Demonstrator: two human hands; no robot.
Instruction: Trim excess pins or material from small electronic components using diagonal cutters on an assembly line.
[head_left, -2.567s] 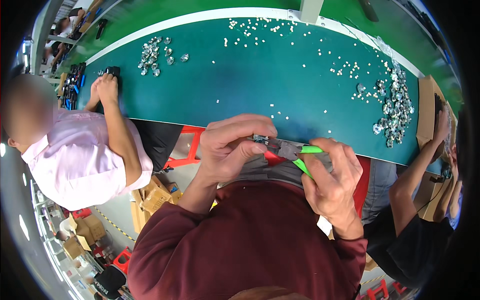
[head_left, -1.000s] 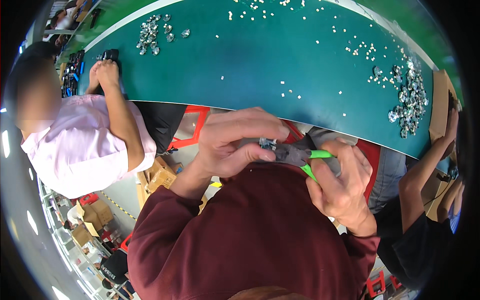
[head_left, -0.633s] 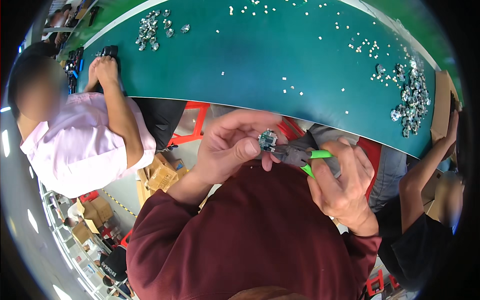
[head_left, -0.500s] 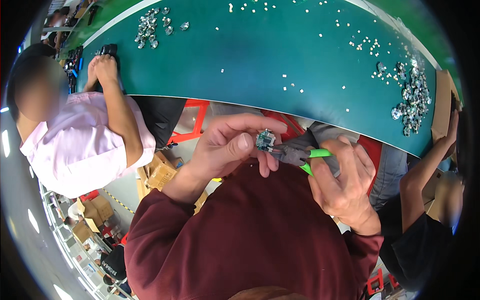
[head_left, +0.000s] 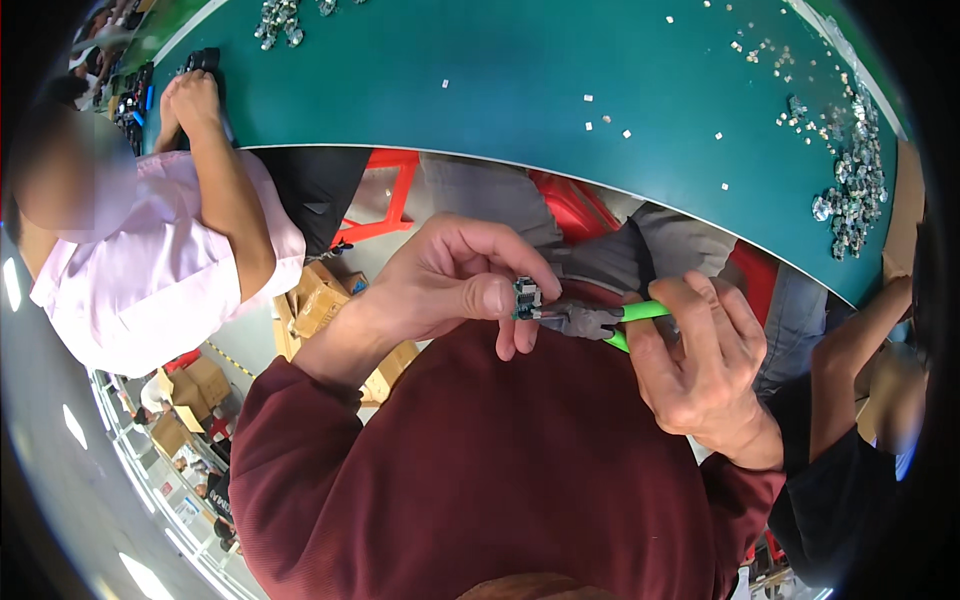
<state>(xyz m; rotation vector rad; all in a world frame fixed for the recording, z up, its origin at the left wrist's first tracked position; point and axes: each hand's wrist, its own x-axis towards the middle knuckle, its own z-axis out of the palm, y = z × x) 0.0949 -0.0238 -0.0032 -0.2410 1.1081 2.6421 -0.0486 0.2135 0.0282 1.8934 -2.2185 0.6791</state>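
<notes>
Between the thumb and fingers of my left hand is a small green circuit board with silvery parts on it. My right hand grips a pair of pliers or cutters by its bright green handles. The grey metal jaws point left and meet the edge of the board. Whether the jaws are closed on a part of it is too small to tell. Both hands are in front of my dark red top, short of the table edge.
A green table curves across the far side, with small pale pieces scattered on it. A heap of small metallic and clear parts lies at its right end, beside a cardboard box. People sit left and right. Red stools stand below the table.
The view has shifted, so the table sits higher in the picture. My left hand has turned the board a little, and the pliers lie more level against it.
</notes>
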